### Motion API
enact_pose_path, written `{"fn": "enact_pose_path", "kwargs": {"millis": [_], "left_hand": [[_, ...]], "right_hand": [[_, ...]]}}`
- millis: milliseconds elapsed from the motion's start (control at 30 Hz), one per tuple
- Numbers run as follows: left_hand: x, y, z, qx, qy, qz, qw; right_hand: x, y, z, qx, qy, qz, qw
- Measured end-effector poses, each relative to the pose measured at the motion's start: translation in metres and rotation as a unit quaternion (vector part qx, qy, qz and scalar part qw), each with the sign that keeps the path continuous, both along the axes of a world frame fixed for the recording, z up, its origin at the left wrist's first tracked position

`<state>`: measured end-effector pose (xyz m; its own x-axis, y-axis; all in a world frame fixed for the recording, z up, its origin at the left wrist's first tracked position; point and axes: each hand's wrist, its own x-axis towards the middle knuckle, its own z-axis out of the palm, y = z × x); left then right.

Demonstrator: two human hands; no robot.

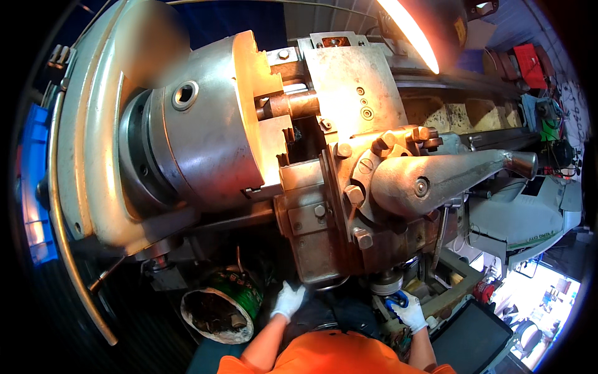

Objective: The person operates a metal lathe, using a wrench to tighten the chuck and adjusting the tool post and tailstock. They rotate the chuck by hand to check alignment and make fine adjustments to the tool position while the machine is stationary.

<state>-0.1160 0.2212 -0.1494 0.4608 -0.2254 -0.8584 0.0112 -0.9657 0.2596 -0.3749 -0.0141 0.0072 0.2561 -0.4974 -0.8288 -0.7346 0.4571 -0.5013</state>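
Note:
A large three-jaw lathe chuck point(205, 124) fills the left centre, and a dark metal bar point(289, 107) runs between its stepped jaws and the carriage. To its right stands the tool post point(367, 165) with several bolts and a thick clamp lever point(436, 177) pointing right. My left hand point(288, 302), in a white glove, is below the carriage with fingers apart; nothing shows in it. My right hand point(411, 313), also gloved, is closed on a small blue and black object point(396, 300) just below a round silver dial point(387, 283). What this object is, I cannot make out.
A green bucket point(249, 296) with dark contents stands left of my left hand. A lit lamp point(414, 31) hangs over the carriage. Lathe bed rails point(461, 84) extend right. A long curved metal rod point(59, 187) borders the headstock, and a dark flat panel point(473, 336) lies at lower right.

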Motion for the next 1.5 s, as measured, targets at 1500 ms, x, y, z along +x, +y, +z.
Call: {"fn": "enact_pose_path", "kwargs": {"millis": [1500], "left_hand": [[0.321, -0.322, 0.328, -0.257, -0.518, -0.221, 0.786]], "right_hand": [[-0.026, 0.010, -0.029, -0.049, -0.078, -0.005, 0.996]]}}
